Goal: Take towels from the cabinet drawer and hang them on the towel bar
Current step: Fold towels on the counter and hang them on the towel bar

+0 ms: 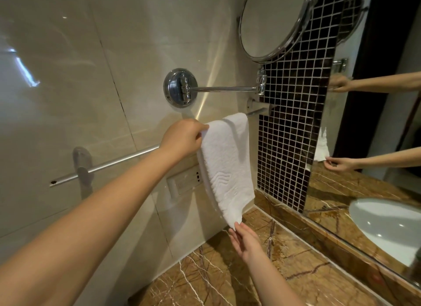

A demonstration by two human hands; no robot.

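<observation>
While the left hand (182,137) curls its fingers over the top fold, the white terry towel (227,167) hangs draped over the straight chrome towel bar (118,161), near the bar's right end on the cream tiled wall (68,78). The right hand (246,242) reaches up from below and pinches the towel's lowest corner between thumb and fingertips. The only container in view is a white oval basin (387,226), seen in the large wall mirror (369,169); I cannot tell what it holds. The towel is folded lengthwise into a narrow strip with a raised wavy pattern, and its lower end hangs just above the brown veined marble bench (227,278).
</observation>
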